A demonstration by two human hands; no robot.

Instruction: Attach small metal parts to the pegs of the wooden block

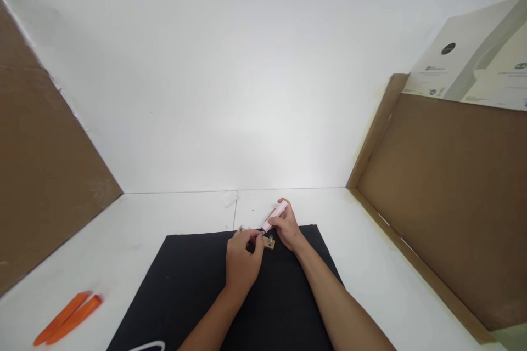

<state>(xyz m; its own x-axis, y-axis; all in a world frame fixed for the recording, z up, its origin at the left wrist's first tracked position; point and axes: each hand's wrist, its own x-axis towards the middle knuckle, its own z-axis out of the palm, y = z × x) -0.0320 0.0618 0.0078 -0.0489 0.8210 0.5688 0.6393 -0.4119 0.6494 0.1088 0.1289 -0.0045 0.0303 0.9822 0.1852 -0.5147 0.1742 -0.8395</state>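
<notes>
My right hand (285, 226) is closed around a pale pink, stick-shaped tool (275, 216), held at a slant with its dark, narrow tip pointing down and left. My left hand (244, 259) is closed in a pinch right by that tip. What the thumb and finger hold there is too small and too covered to make out. Under and beside the fingertips lies a small wooden strip (269, 243) with shiny metal fittings near its ends. My left fingers hide its middle. The strip rests close to the far edge of a black mat (193, 274).
Two long orange pieces (68, 318) lie side by side on the white table (135, 252) at left. A white loop (150, 346) shows at the bottom edge. Brown panels (444, 192) stand at both sides, a white wall (234, 77) behind. Printed sheets (473, 57) hang upper right.
</notes>
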